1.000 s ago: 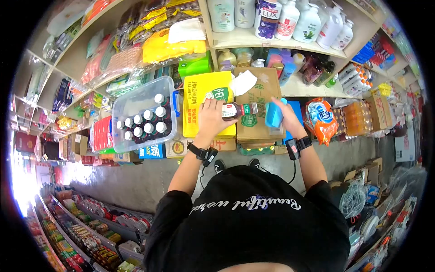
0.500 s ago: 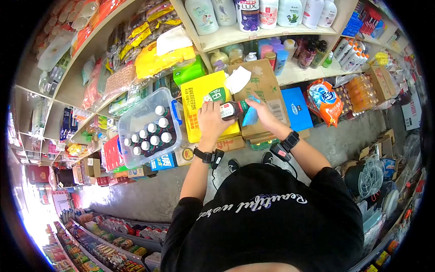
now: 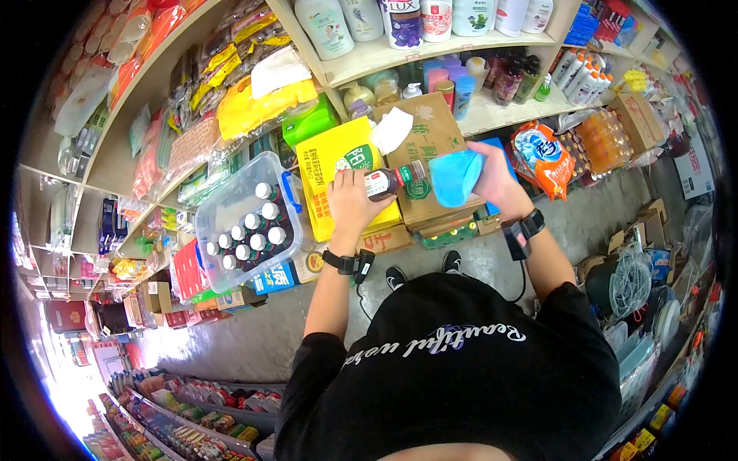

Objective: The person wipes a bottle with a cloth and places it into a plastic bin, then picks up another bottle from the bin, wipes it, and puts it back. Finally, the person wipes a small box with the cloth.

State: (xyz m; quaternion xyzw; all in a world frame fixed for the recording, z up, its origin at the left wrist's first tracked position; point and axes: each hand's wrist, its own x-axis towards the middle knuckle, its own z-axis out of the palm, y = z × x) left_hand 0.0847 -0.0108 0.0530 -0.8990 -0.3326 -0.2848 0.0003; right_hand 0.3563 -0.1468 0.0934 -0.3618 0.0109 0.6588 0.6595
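My left hand (image 3: 352, 201) is wrapped round a dark bottle (image 3: 390, 180) with a white and red label. The bottle is held on its side above the boxes, its narrow end towards the right. My right hand (image 3: 498, 183) grips a light blue cloth (image 3: 453, 178), which hangs spread out just right of the bottle, apart from it. Below the hands are a yellow box (image 3: 314, 165) and a brown cardboard box (image 3: 434, 134). To the left, a clear plastic bin (image 3: 223, 188) with blue latches contains several dark bottles with white caps (image 3: 252, 221).
A crumpled white tissue (image 3: 392, 131) lies across the boxes. Shelves with shampoo bottles (image 3: 403, 23) stand in front. An orange bag (image 3: 543, 157) sits at the right. Low racks of packaged goods (image 3: 207, 419) line the floor behind on the left.
My right hand has drawn the cloth away from the bottle's end, to the right, and the cloth now spreads wider. My left hand still holds the bottle. The view has shifted slightly.
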